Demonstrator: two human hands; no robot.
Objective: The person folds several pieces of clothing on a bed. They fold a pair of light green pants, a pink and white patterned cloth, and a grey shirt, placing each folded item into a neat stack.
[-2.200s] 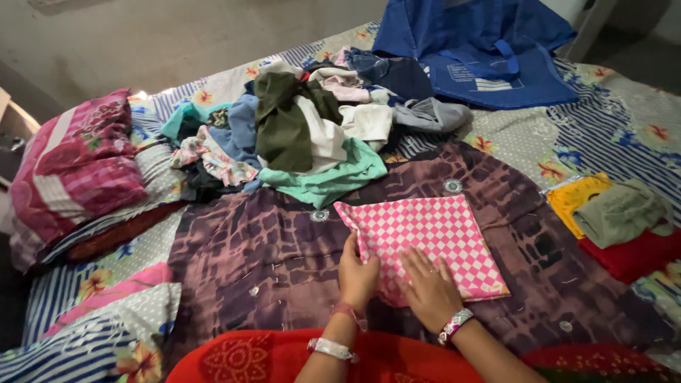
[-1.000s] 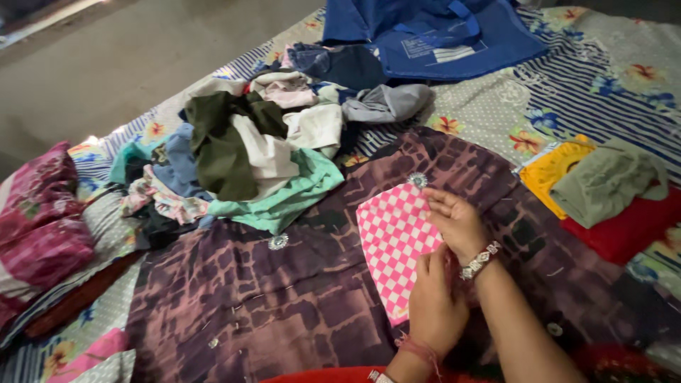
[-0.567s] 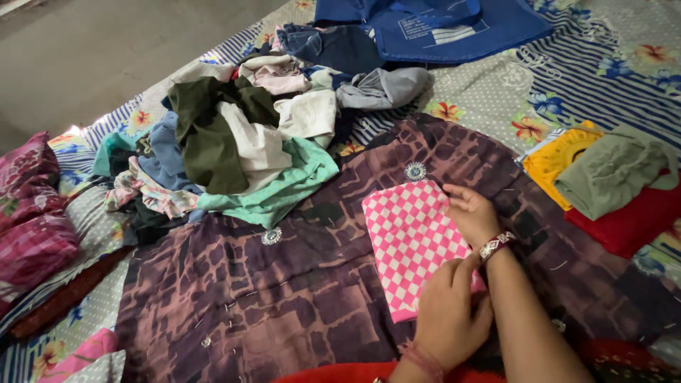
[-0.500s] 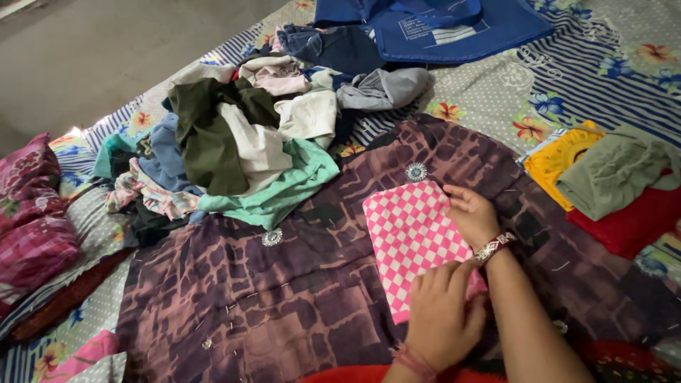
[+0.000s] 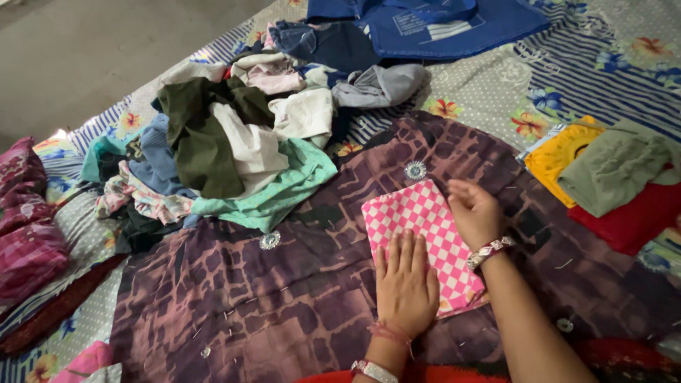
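1. two hands: left hand point(image 5: 406, 284) and right hand point(image 5: 474, 211), both flat on one pink checked cloth point(image 5: 417, 216).
2. one purple patterned spread point(image 5: 269, 291), with three round silver ornaments in view, one point(image 5: 415, 170) just above the cloth.
3. one heap of loose clothes point(image 5: 241, 142), too tangled to count singly.
4. one blue bag point(image 5: 433, 21).
5. three folded garments stacked at right: yellow point(image 5: 557, 152), olive point(image 5: 613, 170), red point(image 5: 635, 220).
6. two bracelets, one on each wrist.
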